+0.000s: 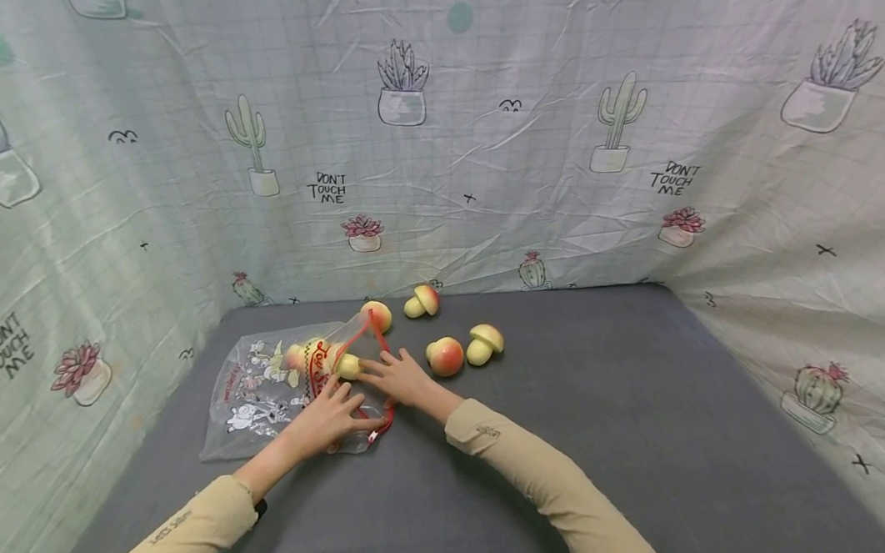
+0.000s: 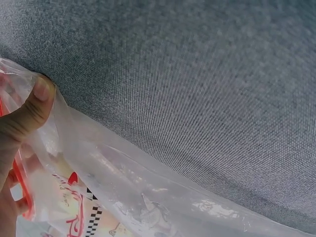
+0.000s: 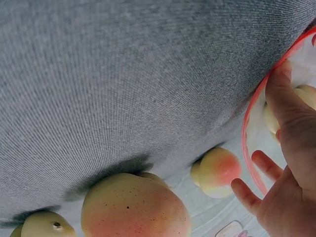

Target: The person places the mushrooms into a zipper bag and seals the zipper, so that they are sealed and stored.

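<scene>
A clear plastic bag [image 1: 258, 411] with cartoon print and a red-edged mouth lies flat at the left. My left hand [image 1: 330, 416] is at its mouth, fingers spread over the plastic; in the left wrist view the thumb [image 2: 42, 94] presses the bag's edge against the fingers. My right hand [image 1: 403, 379] reaches into the mouth from the right, fingers loosely spread, fingertips right at a yellow toy mushroom [image 1: 348, 367]. In the right wrist view its thumb lies along the red edge [image 3: 247, 128]. More red-and-yellow shapes [image 1: 296, 356] show through the plastic.
Several toy mushrooms with yellow stems and red-yellow caps stand outside the bag: one [image 1: 444, 356] by my right wrist, another [image 1: 485, 344] beside it, two farther back [image 1: 423, 301]. A printed curtain [image 1: 466, 158] encloses the dark grey table [image 1: 608, 418].
</scene>
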Tool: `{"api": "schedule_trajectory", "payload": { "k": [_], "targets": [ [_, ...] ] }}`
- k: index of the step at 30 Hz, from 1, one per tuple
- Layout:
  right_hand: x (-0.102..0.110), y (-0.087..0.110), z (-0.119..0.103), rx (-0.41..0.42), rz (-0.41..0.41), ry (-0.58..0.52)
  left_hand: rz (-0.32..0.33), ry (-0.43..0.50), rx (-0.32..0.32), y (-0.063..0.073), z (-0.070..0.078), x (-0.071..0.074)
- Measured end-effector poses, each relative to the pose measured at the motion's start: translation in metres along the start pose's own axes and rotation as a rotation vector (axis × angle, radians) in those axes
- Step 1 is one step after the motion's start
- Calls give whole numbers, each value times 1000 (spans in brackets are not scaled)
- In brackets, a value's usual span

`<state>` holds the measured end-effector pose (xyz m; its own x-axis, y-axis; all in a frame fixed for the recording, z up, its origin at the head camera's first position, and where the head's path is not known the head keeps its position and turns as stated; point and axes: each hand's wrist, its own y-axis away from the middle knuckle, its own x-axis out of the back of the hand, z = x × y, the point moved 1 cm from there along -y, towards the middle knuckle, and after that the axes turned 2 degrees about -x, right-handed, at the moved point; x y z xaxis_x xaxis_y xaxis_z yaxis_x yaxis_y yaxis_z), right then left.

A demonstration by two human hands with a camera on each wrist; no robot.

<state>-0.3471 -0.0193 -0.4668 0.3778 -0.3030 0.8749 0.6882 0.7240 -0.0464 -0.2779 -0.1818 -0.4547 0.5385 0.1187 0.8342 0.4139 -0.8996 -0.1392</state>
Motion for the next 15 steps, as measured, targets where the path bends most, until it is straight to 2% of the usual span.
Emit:
{"api": "schedule_trajectory", "payload": {
  "k": [4,5,9,15],
  "targets": [
    [2,-1,-1,-1,-10,10,14,0,1,1,0,-1],
    [12,4,-1,-6,-41,5,22,5,2,1,0,-2],
    [17,10,-1,-12,-34,-8,49,24,1,2,1,-2],
    [17,12,-1,-6,-18,-20,17,-2,-14,2,1,-1]
  ]
}}
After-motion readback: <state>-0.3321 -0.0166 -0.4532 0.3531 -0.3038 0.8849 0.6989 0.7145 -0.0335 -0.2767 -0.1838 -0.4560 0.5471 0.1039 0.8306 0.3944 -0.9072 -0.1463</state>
